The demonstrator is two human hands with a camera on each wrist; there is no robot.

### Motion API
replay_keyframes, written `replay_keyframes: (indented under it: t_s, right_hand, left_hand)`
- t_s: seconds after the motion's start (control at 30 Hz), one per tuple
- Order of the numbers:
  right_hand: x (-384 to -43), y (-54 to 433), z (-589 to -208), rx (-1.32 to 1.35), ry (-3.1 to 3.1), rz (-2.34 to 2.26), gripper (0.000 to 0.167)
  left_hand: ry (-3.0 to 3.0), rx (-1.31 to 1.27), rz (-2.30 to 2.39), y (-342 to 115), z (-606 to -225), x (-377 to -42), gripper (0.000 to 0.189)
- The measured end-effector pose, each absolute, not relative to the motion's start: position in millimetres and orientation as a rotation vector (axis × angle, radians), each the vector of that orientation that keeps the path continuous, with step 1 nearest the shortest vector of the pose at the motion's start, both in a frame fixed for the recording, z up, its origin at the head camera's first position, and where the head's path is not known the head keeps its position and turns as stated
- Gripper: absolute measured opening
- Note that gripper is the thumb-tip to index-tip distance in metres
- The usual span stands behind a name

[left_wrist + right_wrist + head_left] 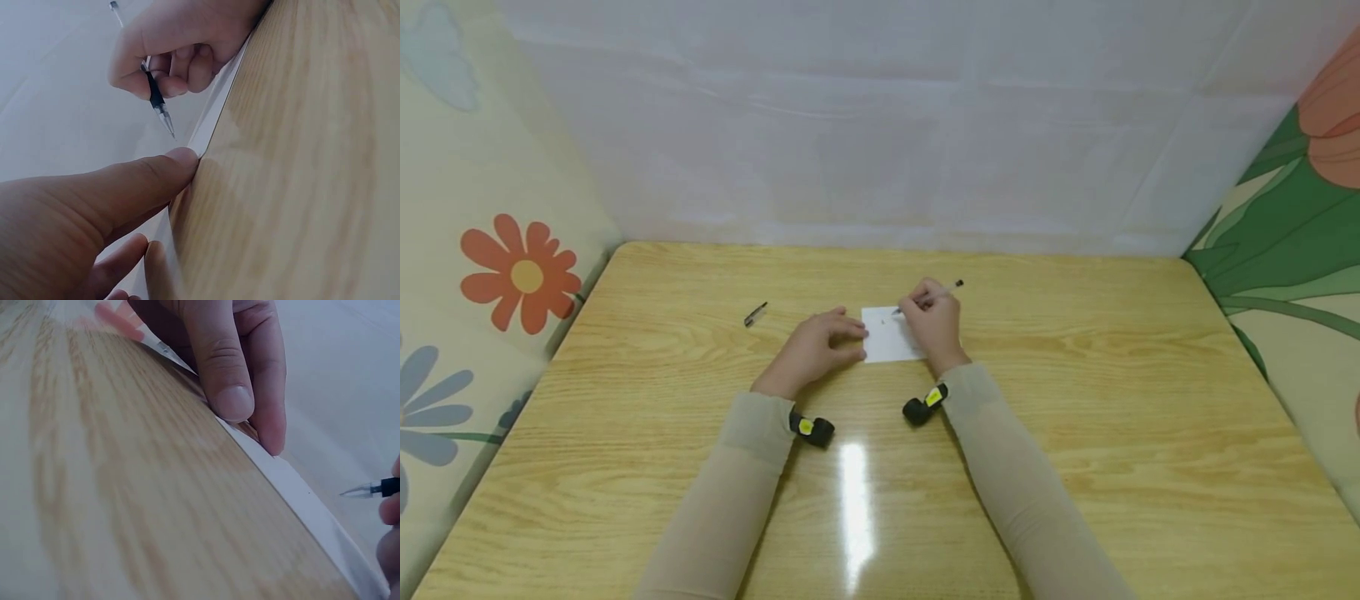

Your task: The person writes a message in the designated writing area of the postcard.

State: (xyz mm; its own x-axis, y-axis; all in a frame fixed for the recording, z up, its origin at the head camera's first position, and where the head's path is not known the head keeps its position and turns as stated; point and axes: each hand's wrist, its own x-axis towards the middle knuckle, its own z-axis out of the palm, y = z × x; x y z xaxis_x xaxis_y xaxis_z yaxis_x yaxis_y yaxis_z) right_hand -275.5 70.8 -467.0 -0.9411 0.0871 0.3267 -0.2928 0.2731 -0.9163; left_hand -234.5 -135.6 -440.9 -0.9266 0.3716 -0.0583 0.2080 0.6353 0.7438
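Note:
A small white sheet of paper (891, 340) lies on the wooden table, with a tiny dark mark near its upper part. My right hand (934, 321) grips a clear gel pen (159, 103) with a black grip section, its tip pointing down toward the sheet. In both wrist views the tip appears slightly above the paper. At the sheet's left edge, my left hand (820, 343) presses with its thumb (178, 159) on the near corner and its fingers farther up. Off to the left lies a pen cap (756, 314), clear with a dark clip.
The wood-grain table (1112, 400) reaches a white sheet-like backdrop (887, 150) at its far edge. Walls with painted flowers (526, 277) stand on both sides. Each wrist wears a black strap-on camera (815, 428).

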Motion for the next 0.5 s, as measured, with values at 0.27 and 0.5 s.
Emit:
replay_keyframes:
  t_s: [0.27,0.5]
  right_hand:
    - [-276.0,73.5,-465.0,0.277,-2.192,1.746,0.007]
    - [-278.3,72.7,-465.7,0.216,-2.262,1.746,0.012]
  left_hand:
    - [2.644,0.460,1.155,-134.6,-439.5,-234.2,0.034]
    - [2.647,0.471,1.158,-135.6,-438.9,-233.6,0.034]
